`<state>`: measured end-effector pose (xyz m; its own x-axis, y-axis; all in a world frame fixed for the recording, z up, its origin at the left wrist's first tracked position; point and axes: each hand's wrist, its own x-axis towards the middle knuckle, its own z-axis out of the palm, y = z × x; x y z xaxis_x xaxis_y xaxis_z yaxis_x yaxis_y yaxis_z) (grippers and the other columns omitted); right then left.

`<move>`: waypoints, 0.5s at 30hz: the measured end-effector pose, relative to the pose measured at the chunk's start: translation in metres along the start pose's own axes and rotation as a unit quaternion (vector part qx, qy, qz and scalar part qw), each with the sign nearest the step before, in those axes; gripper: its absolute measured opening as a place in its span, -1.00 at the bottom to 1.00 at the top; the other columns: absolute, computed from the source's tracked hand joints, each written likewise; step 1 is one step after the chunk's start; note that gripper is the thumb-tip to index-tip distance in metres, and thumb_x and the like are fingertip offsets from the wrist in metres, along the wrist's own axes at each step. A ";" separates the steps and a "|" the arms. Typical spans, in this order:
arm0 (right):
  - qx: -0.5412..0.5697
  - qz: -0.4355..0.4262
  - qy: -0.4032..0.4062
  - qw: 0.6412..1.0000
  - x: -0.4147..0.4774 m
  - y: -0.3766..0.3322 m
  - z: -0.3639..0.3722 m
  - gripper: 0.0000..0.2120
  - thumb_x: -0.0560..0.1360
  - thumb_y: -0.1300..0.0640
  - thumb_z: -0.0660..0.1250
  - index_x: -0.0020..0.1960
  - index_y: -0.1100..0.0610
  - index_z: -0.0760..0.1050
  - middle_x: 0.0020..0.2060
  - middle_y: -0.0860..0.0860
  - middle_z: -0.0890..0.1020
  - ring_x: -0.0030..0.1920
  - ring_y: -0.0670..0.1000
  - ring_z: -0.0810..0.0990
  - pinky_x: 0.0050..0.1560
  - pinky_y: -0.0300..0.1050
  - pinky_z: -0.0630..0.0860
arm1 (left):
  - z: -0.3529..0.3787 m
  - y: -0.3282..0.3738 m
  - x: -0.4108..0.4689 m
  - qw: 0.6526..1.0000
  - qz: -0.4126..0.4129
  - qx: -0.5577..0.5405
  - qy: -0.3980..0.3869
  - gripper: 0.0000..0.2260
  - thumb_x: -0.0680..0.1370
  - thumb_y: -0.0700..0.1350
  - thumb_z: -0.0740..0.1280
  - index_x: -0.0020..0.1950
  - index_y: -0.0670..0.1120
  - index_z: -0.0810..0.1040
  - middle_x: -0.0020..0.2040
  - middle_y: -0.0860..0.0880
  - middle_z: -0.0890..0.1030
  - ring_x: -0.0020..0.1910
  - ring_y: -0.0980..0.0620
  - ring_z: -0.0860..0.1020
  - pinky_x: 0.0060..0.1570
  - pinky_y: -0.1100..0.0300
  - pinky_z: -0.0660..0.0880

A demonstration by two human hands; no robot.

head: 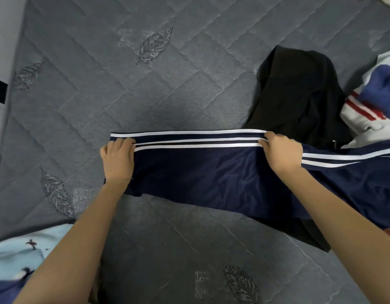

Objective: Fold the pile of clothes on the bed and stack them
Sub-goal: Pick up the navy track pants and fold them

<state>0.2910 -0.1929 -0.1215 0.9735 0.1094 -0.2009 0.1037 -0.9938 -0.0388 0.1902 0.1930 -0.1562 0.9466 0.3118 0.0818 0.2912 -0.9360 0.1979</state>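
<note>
1. Grey quilted mattress [167,84] with stitched leaf motifs fills the view. It is your work surface.
2. Navy track pants [211,172] with white side stripes [189,139] lie stretched across the middle of the mattress, the striped edge on the far side from you. The right end runs out of view.
3. Your left hand [118,160] sits at the left end of the pants, fingers curled over the striped edge and pinching it.
4. Your right hand [281,151] grips the same striped edge further along, fingers closed round the cloth. The stretch between your hands looks taut and straight.
5. A black garment [299,95] lies rumpled just behind and partly under the pants. A heap [374,102] of white, blue and red cloth sits at the right edge, unfolded.
6. Light blue printed cloth [20,255] shows at lower left. You cannot tell whether it belongs to the pile.
7. Progress, as a judgement: early.
   - No folded stack is in view.
   - The pants look straightened lengthwise but not yet folded over.
   - The black garment and the heap remain to be done.
</note>
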 end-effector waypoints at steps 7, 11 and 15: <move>0.021 -0.039 0.104 0.994 0.008 0.001 0.007 -0.81 0.51 0.16 0.37 -0.19 0.27 0.50 -0.38 0.20 0.57 -0.42 0.26 0.54 -0.29 -0.03 0.25 | 0.009 0.006 0.020 0.998 -0.032 -0.017 0.048 -0.84 0.61 -0.22 0.20 -0.05 -0.21 0.55 -0.19 -0.19 0.54 -0.11 -0.22 0.47 0.23 -0.09 0.27; 0.001 -0.029 0.135 0.990 0.011 0.004 0.006 -0.84 0.53 0.17 0.34 -0.14 0.26 0.52 -0.33 0.20 0.58 -0.35 0.24 0.54 -0.18 0.03 0.32 | 0.008 0.010 0.035 0.996 -0.021 -0.028 0.077 -0.82 0.61 -0.18 0.19 0.04 -0.20 0.56 -0.02 -0.21 0.56 0.03 -0.22 0.46 0.36 -0.13 0.18; 0.001 -0.005 0.117 0.993 0.008 0.006 0.008 -0.78 0.53 0.18 0.30 0.15 0.21 0.52 -0.04 0.21 0.57 -0.02 0.26 0.49 0.04 0.14 0.30 | 0.005 0.023 0.038 0.996 -0.045 -0.061 0.052 -0.68 0.58 -0.24 0.23 0.34 -0.12 0.46 0.35 -0.23 0.39 0.34 -0.21 0.34 0.43 -0.15 -0.02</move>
<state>0.2982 -0.1974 -0.1309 0.9931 0.1123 0.0332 0.1136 -0.9927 -0.0406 0.2331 0.1824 -0.1538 0.8958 0.4156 0.1578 0.3499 -0.8781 0.3264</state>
